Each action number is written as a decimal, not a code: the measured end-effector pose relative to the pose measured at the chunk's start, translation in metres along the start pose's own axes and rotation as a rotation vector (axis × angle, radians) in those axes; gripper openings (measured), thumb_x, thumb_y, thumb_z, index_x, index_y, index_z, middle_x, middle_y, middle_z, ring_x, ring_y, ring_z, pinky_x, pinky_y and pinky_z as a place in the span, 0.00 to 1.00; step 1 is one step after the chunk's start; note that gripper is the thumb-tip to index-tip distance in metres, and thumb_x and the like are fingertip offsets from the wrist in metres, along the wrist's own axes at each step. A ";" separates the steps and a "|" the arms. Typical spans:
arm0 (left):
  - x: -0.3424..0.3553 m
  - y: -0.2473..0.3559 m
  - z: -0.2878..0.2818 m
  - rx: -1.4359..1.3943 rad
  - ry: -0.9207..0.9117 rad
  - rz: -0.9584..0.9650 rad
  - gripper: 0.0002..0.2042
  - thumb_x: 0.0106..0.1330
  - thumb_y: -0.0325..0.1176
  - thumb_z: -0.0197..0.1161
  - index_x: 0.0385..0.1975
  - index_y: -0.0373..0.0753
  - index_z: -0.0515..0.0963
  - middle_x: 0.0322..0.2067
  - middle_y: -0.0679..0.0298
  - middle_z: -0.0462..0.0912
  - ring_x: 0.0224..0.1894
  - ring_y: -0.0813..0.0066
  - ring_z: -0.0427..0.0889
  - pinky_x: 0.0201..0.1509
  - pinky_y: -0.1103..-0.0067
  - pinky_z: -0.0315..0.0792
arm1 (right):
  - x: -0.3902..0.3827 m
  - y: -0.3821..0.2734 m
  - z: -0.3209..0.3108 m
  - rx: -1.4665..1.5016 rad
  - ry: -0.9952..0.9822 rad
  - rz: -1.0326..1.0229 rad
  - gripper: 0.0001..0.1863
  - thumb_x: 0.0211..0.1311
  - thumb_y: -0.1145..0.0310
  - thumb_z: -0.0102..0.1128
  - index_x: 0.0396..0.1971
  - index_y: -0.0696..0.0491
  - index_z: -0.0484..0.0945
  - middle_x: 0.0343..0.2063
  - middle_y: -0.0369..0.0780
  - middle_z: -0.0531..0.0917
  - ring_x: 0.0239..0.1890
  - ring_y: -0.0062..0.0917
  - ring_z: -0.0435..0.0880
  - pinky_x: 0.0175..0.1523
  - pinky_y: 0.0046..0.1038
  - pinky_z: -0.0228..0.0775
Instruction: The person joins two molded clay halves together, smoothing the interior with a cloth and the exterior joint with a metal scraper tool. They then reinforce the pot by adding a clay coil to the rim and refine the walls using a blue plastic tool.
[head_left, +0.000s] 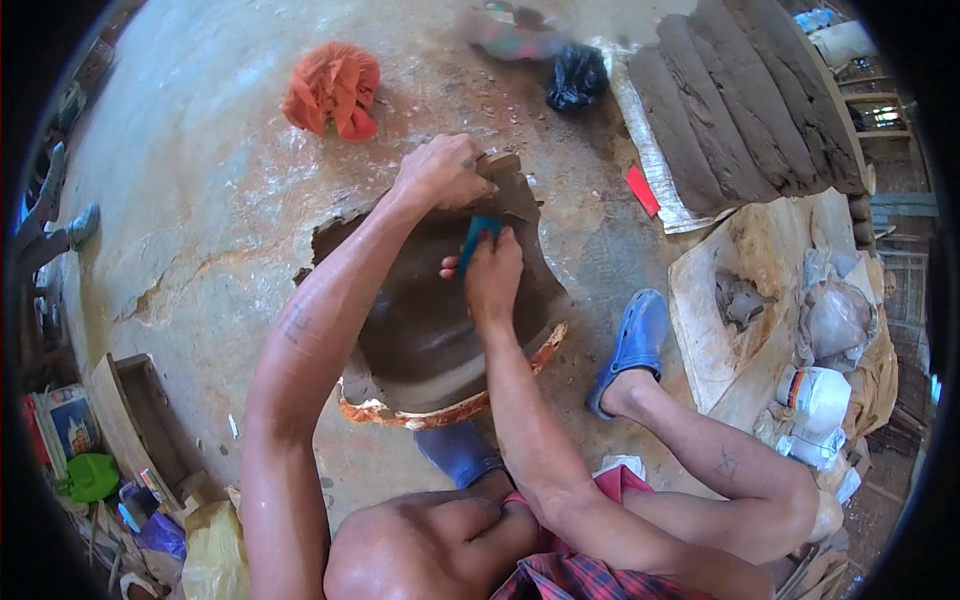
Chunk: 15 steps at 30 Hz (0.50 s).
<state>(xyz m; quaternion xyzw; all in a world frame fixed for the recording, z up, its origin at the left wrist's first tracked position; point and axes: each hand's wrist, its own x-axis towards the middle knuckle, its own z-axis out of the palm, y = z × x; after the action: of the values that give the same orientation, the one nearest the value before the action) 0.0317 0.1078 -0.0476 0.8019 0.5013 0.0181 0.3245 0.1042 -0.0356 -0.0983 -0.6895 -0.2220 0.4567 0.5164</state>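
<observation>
A wide dark grey clay sheet (420, 325) lies before me, sunk like a shallow basin, with ragged edges. An orange-brown, crumbly rim (440, 412) shows along its near side; what supports the clay underneath is hidden. My left hand (445, 172) is closed at the far edge of the clay, fingers curled over it; the fingertips are partly hidden. My right hand (493, 275) grips a small flat teal scraper (480, 240) over the inside of the basin, against or just above the clay; I cannot tell which.
An orange crumpled cloth (332, 90) and a black plastic bag (577, 78) lie on the floor beyond. Thick clay slabs (735, 100) are stacked at far right, with a red flat piece (643, 190) beside them. A clay-filled wooden trough (150, 425) sits left; a white bucket (815, 397) stands right.
</observation>
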 end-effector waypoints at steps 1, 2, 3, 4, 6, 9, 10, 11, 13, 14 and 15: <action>0.001 -0.002 -0.001 -0.015 0.015 0.032 0.21 0.57 0.49 0.76 0.42 0.39 0.89 0.39 0.47 0.89 0.46 0.49 0.88 0.50 0.59 0.79 | -0.005 -0.002 0.009 0.009 -0.039 0.007 0.10 0.81 0.69 0.45 0.41 0.61 0.70 0.26 0.42 0.77 0.19 0.29 0.85 0.19 0.31 0.80; 0.002 0.000 -0.002 -0.037 0.029 0.068 0.21 0.58 0.49 0.76 0.42 0.39 0.89 0.38 0.48 0.89 0.43 0.50 0.88 0.49 0.60 0.79 | -0.009 -0.005 0.014 0.012 -0.073 0.012 0.10 0.80 0.70 0.45 0.41 0.61 0.70 0.26 0.42 0.77 0.19 0.30 0.85 0.19 0.31 0.80; 0.000 -0.004 -0.005 -0.051 0.041 0.093 0.21 0.58 0.49 0.76 0.42 0.38 0.89 0.37 0.49 0.89 0.41 0.52 0.88 0.48 0.60 0.79 | -0.017 -0.008 0.025 -0.040 -0.130 0.030 0.10 0.80 0.70 0.45 0.42 0.63 0.70 0.26 0.42 0.78 0.19 0.29 0.85 0.19 0.30 0.80; -0.002 -0.009 -0.009 -0.133 0.058 0.111 0.20 0.58 0.48 0.76 0.43 0.38 0.88 0.35 0.50 0.88 0.37 0.57 0.88 0.44 0.62 0.79 | -0.024 -0.011 0.035 -0.092 -0.190 0.044 0.11 0.80 0.70 0.45 0.42 0.64 0.71 0.26 0.42 0.79 0.19 0.28 0.85 0.20 0.30 0.81; -0.007 -0.011 -0.022 -0.303 0.097 0.160 0.20 0.60 0.47 0.76 0.43 0.39 0.88 0.30 0.54 0.88 0.30 0.66 0.86 0.38 0.67 0.78 | -0.035 -0.017 0.050 -0.163 -0.334 0.067 0.11 0.80 0.70 0.45 0.42 0.64 0.71 0.25 0.42 0.79 0.18 0.26 0.85 0.20 0.29 0.81; -0.015 -0.020 -0.050 -0.480 0.124 0.075 0.21 0.61 0.48 0.77 0.45 0.37 0.88 0.28 0.63 0.87 0.30 0.77 0.84 0.34 0.76 0.76 | -0.054 -0.009 0.067 -0.239 -0.519 0.062 0.11 0.80 0.69 0.46 0.42 0.62 0.72 0.24 0.43 0.80 0.18 0.25 0.85 0.20 0.28 0.81; -0.020 -0.027 -0.059 -0.520 0.154 0.065 0.20 0.63 0.47 0.77 0.45 0.38 0.88 0.29 0.68 0.87 0.29 0.83 0.83 0.30 0.79 0.74 | -0.062 -0.007 0.074 -0.266 -0.568 0.064 0.11 0.80 0.69 0.47 0.41 0.62 0.72 0.24 0.43 0.80 0.18 0.25 0.85 0.20 0.28 0.81; -0.029 -0.019 -0.071 -0.652 0.164 0.095 0.20 0.63 0.47 0.77 0.45 0.37 0.88 0.30 0.68 0.88 0.30 0.82 0.84 0.32 0.79 0.75 | -0.062 0.001 0.071 -0.271 -0.571 0.031 0.11 0.81 0.69 0.46 0.39 0.61 0.71 0.23 0.42 0.79 0.17 0.24 0.85 0.20 0.28 0.79; -0.045 -0.020 -0.088 -0.847 0.249 0.152 0.18 0.63 0.44 0.78 0.43 0.36 0.88 0.33 0.67 0.89 0.33 0.81 0.86 0.37 0.80 0.78 | -0.066 0.007 0.070 -0.269 -0.603 -0.008 0.11 0.81 0.69 0.46 0.38 0.61 0.71 0.22 0.41 0.78 0.17 0.24 0.85 0.21 0.27 0.79; -0.050 -0.026 -0.096 -0.792 0.389 0.230 0.18 0.66 0.42 0.75 0.48 0.35 0.86 0.39 0.64 0.89 0.38 0.78 0.87 0.46 0.78 0.80 | -0.070 0.009 0.069 -0.267 -0.622 -0.028 0.11 0.81 0.70 0.46 0.38 0.61 0.71 0.21 0.41 0.78 0.18 0.24 0.85 0.21 0.27 0.78; -0.059 -0.027 -0.104 -0.978 0.367 0.168 0.19 0.68 0.45 0.72 0.50 0.37 0.85 0.39 0.63 0.90 0.38 0.76 0.88 0.41 0.77 0.82 | -0.073 0.014 0.071 -0.271 -0.672 -0.051 0.11 0.80 0.70 0.46 0.38 0.61 0.71 0.19 0.41 0.78 0.18 0.25 0.85 0.22 0.28 0.78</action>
<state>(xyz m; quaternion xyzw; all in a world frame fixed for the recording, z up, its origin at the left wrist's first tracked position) -0.0559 0.1196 0.0376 0.5778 0.4169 0.4159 0.5652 0.0055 -0.0610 -0.0851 -0.5573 -0.4550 0.6112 0.3298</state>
